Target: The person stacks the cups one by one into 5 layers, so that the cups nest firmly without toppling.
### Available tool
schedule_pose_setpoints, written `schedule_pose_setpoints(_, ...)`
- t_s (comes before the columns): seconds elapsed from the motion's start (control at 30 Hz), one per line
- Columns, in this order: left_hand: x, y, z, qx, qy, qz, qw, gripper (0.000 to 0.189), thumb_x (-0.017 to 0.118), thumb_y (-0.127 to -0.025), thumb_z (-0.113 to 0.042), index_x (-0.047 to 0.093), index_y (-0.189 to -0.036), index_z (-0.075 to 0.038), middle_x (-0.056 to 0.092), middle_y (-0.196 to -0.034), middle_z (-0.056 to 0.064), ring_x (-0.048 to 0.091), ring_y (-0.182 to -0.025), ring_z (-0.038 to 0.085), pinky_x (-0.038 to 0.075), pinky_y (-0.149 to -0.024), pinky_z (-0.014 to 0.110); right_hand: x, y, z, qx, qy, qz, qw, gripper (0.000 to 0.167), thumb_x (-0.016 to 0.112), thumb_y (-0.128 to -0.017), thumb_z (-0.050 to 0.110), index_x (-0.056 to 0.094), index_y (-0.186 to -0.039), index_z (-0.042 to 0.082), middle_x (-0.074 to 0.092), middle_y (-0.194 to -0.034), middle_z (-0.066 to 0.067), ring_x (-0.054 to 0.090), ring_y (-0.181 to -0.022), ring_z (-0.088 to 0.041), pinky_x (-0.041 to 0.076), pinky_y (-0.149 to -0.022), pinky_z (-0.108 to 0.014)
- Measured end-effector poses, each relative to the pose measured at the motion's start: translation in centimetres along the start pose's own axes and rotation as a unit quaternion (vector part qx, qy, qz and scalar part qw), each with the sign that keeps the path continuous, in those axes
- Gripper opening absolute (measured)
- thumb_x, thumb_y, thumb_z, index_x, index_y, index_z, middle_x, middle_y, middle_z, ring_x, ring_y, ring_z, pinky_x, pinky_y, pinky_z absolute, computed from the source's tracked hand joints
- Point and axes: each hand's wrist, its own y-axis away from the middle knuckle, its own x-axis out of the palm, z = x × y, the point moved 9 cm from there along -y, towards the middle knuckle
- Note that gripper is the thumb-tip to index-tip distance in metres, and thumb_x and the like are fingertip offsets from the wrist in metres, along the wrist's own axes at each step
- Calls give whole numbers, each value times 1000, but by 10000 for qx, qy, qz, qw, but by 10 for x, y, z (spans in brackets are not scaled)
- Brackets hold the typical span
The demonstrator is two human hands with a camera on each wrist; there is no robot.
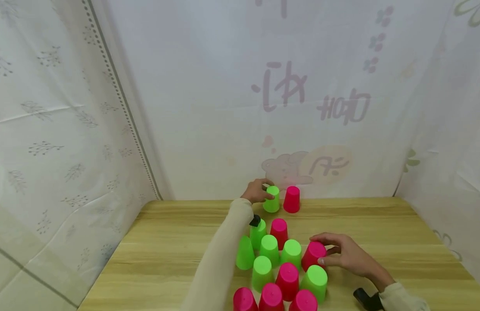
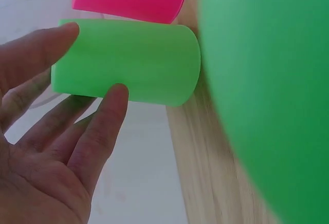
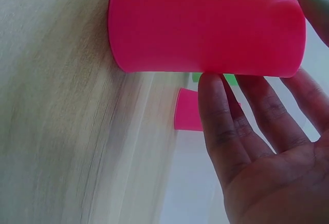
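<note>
At the back of the table, my left hand (image 1: 257, 191) holds an upside-down green cup (image 1: 272, 203) from its left side. The left wrist view shows the thumb and fingers spread about this green cup (image 2: 139, 62). Right beside it stands a pink cup (image 1: 292, 199). My right hand (image 1: 352, 255) is at another upside-down pink cup (image 1: 313, 255), at the right of the group, with thumb on the near side and fingers on the far side. In the right wrist view, fingertips meet the wall of this pink cup (image 3: 205, 26).
Several more upside-down green cups (image 1: 262, 274) and pink cups (image 1: 288, 280) stand close together between the arms, down to the bottom of the view. They stand on a wooden table (image 1: 162, 255). Patterned cloth (image 1: 209, 108) hangs behind it and at both sides.
</note>
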Motion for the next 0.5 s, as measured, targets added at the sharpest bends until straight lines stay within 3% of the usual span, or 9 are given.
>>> schedule_pose_setpoints(0.27, 7, -8, 1, -199, -72, -39, 9998, 44, 78, -85, -7, 64, -127, -9, 64, -132, 20, 70, -100, 31, 62, -82, 34, -1, 1, 0, -40, -60, -44, 10000, 50, 71, -93, 18, 56, -135, -5, 63, -130, -24, 61, -108, 4, 57, -85, -24)
schedule_pose_setpoints(0.5, 8, -7, 0, -187, -330, -118, 9992, 44, 78, -85, -9, 65, -128, -10, 62, -136, 17, 64, -119, 32, 58, -93, 39, 1, 0, -1, 9, -90, 0, 10000, 49, 70, -94, 18, 56, -136, -4, 62, -131, -25, 60, -107, 4, 57, -85, -24)
